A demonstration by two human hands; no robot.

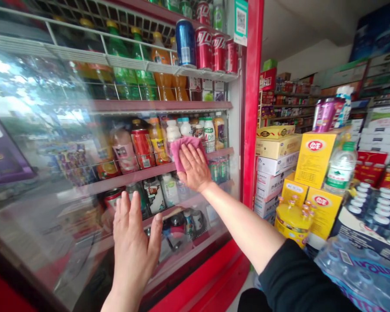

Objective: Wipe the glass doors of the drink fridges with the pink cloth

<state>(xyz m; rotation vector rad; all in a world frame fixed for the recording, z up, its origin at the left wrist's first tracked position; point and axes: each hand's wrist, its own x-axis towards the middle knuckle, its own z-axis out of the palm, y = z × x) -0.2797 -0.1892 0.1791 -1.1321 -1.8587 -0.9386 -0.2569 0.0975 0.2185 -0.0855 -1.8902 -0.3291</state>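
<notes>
My right hand [195,168] presses a pink cloth [178,154] against the glass door [84,255] of a red-framed drinks fridge, its fingers laid over the fabric. Behind the cloth stand white-capped bottles [173,130], partly covered by it. Lower and to the left, my left hand [136,234] is raised with its fingers up and thumb apart, holding nothing. It is close to the glass; whether the palm touches it I cannot tell.
Shelves behind the glass hold bottles and cans, among them a blue can [185,43]. The red door frame [251,104] runs down the right side. Beyond it are stacked yellow boxes [312,160], a large water bottle [341,167] and plastic-wrapped water packs [360,268].
</notes>
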